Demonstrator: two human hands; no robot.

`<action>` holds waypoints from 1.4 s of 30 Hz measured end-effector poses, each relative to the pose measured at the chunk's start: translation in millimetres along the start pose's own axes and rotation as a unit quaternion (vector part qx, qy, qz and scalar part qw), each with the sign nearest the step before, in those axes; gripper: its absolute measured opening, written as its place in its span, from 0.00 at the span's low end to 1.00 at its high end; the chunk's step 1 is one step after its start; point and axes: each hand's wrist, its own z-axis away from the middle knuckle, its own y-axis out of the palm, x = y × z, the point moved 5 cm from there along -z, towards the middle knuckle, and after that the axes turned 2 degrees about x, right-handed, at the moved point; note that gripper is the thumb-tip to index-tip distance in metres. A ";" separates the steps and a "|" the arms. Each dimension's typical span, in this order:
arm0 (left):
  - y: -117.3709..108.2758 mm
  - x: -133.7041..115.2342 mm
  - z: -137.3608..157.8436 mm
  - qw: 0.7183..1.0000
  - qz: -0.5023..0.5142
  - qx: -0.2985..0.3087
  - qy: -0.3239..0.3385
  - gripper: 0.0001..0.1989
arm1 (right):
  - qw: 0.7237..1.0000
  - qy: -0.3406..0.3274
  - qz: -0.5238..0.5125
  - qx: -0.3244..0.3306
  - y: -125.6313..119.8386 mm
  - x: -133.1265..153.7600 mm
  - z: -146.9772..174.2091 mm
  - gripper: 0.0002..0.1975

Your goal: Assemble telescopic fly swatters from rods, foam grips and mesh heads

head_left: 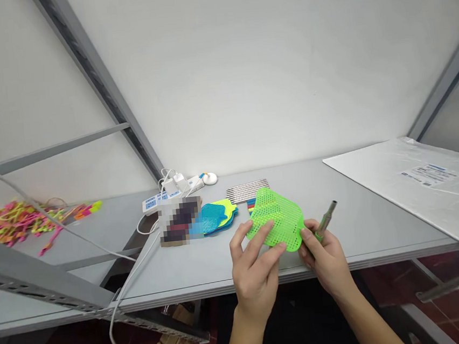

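Observation:
A bright green perforated fly swatter head [280, 210] is held tilted up above the table's front edge. My left hand [255, 272] has its fingers over the head's lower left side; its thumb is hidden. At the narrow neck, my right hand [327, 260] is closed, with thumb and fingers pinching the green plastic. The same hand also holds a metal tube [329, 215] with a green part near its base, pointing up and right. Whether tube and head are joined cannot be seen. Behind the head lies a row of metal rods [247, 191] with coloured ends.
A stack of blue and yellow swatter heads [219, 216] lies to the left, beside a blurred-out item [179, 221]. Further back are a power strip [155, 202] and cables. White wrapped board [425, 185] covers the right side. Pink and yellow pieces [19, 224] lie far left.

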 end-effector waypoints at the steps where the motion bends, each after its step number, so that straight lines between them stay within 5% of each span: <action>1: 3.1 -2.2 2.0 0.999 0.020 -0.028 -0.029 0.17 | 1.000 0.007 -0.012 0.002 -2.1 -0.3 3.1 0.15; 4: 14.7 -1.3 8.3 0.961 0.185 -0.093 -0.183 0.28 | 1.000 0.013 -0.028 0.003 -5.6 2.2 11.7 0.11; 6: 32.8 -2.4 13.4 0.888 0.366 -0.061 -0.274 0.38 | 1.000 0.011 -0.007 -0.002 -4.3 6.2 15.9 0.11; 10: 64.2 -10.5 26.2 0.721 0.574 0.053 -0.385 0.27 | 0.979 -0.037 0.191 0.063 11.3 20.7 21.9 0.10; 13: 63.9 -3.1 30.0 0.677 0.586 0.012 -0.445 0.22 | 0.935 -0.077 0.328 0.107 17.3 29.0 25.8 0.08; 16: 49.0 6.5 22.7 0.681 0.573 -0.071 -0.450 0.21 | 0.910 -0.087 0.394 0.099 8.5 33.9 26.2 0.14; 20: 27.3 13.2 12.9 0.704 0.544 -0.146 -0.434 0.17 | 0.868 -0.157 0.462 0.095 -0.5 43.3 26.0 0.09; 27: 14.1 10.3 11.7 0.727 0.521 -0.160 -0.417 0.17 | 0.767 -0.257 0.583 0.080 9.9 49.3 33.2 0.14; 35: 12.3 9.0 10.8 0.780 0.483 -0.127 -0.378 0.17 | 0.739 -0.301 0.598 0.078 12.7 55.8 39.8 0.15; 42: 27.2 14.5 17.6 0.766 0.513 -0.099 -0.375 0.15 | 0.737 -0.282 0.609 0.077 19.3 61.1 43.8 0.13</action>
